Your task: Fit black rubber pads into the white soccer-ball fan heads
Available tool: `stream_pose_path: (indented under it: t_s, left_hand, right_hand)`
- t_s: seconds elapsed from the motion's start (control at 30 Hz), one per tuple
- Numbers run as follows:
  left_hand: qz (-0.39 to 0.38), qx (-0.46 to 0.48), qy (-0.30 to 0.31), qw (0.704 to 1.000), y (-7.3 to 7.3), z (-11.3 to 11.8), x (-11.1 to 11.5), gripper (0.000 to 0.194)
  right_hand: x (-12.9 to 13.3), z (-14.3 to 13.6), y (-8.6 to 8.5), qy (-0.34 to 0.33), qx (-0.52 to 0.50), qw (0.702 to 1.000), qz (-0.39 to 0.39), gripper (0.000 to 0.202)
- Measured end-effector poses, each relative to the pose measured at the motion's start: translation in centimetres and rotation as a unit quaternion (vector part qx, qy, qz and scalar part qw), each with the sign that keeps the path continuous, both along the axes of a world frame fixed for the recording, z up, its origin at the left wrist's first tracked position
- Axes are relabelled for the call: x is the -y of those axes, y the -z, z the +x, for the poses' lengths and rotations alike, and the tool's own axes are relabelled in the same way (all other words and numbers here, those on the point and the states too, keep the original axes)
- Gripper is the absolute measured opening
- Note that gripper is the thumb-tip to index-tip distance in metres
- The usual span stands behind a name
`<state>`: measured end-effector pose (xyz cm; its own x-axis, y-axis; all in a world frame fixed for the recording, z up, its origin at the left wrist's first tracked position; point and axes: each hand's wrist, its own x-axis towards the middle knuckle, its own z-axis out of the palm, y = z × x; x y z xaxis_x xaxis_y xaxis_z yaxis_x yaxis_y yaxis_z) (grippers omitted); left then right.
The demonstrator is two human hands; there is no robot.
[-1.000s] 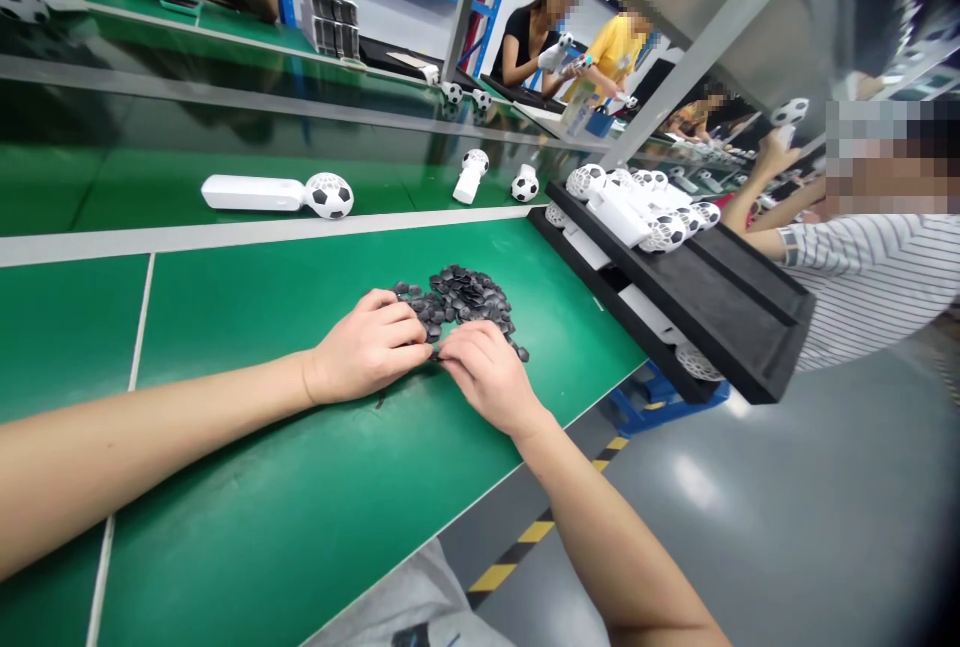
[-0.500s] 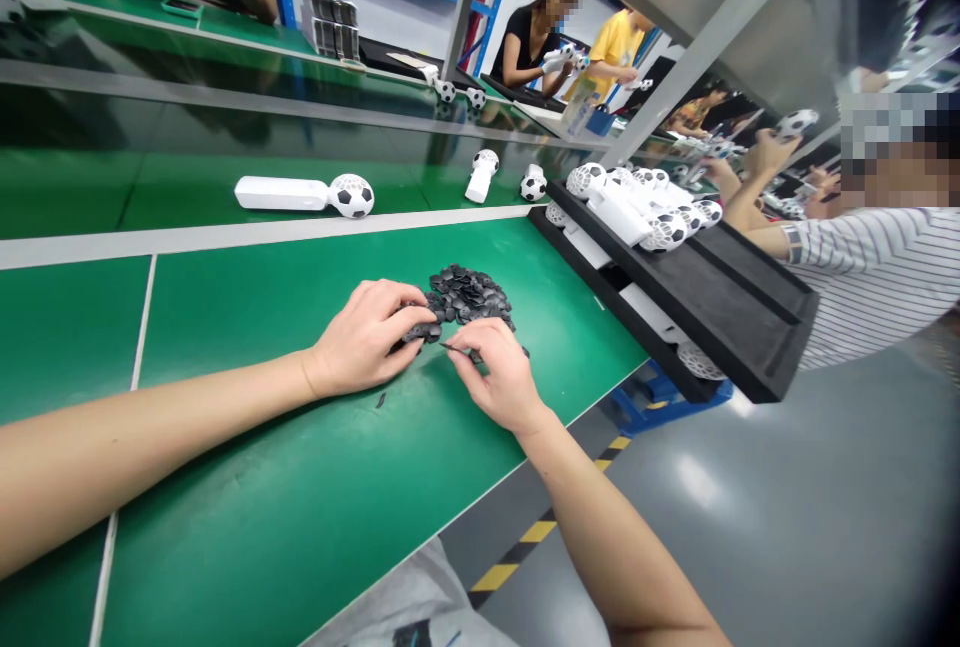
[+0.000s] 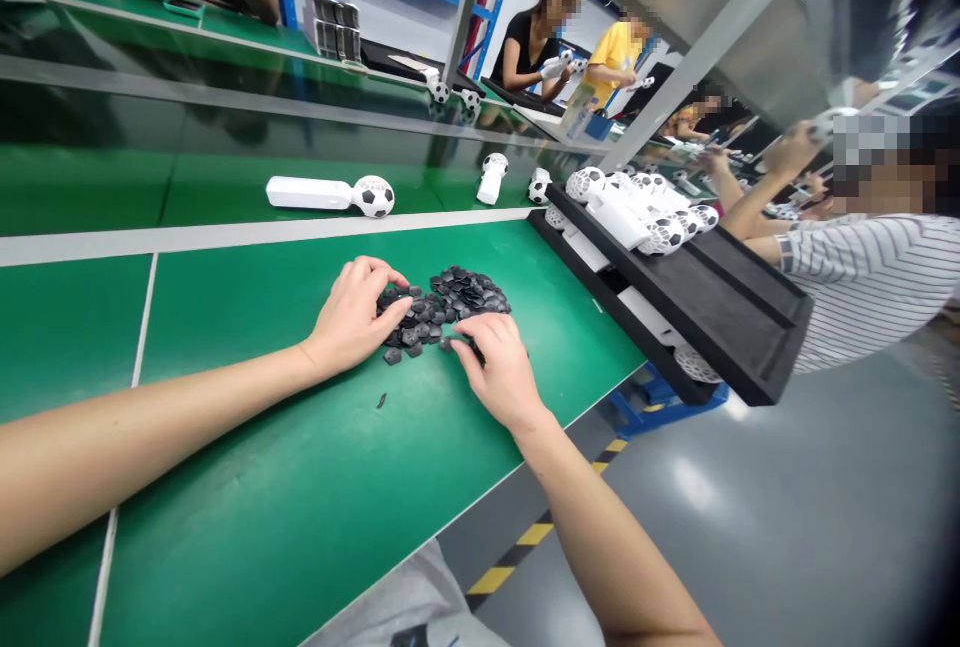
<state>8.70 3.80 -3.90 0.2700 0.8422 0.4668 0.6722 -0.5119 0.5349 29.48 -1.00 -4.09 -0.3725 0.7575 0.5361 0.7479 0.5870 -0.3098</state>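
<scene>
A spread of small flat black pieces (image 3: 420,317) lies on the green worktop, joined to a thicker heap (image 3: 471,292) of the same pieces behind it. At its left edge is my left hand (image 3: 352,317), open, thumb and fingers apart and touching the nearest pieces. My right hand (image 3: 496,367) is at the front right of the heap, fingers curled, with a small black piece (image 3: 445,343) at the tips of thumb and forefinger. Some pieces are hidden behind this hand. One loose black sliver (image 3: 381,401) lies apart, nearer to me.
Beyond the worktop's pale rail, white handles with football-patterned heads (image 3: 330,195) lie on a green belt. To the right, stacked black trays (image 3: 720,307) hold more of them and overhang the worktop edge. A person in a striped shirt (image 3: 877,267) is beside the trays; others work farther back.
My left hand has drawn back left and opened, uncovering black pieces it had covered. My right hand has barely moved. The football-headed handles on the belt have shifted right.
</scene>
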Motion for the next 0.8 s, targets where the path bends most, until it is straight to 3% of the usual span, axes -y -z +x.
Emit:
stream_pose_path:
  t_s: [0.23,0.8]
  left_hand:
    - [0.005,0.011,0.007,1.000,0.01,0.03,0.01,0.023]
    - [-0.043,0.055,0.022,0.997,-0.32,0.09,-0.09,0.027]
  right_hand:
    - [0.44,-0.47,-0.54,-0.097,0.122,0.988,-0.005,0.028]
    - [0.28,-0.46,-0.25,-0.073,0.109,0.991,-0.010,0.024]
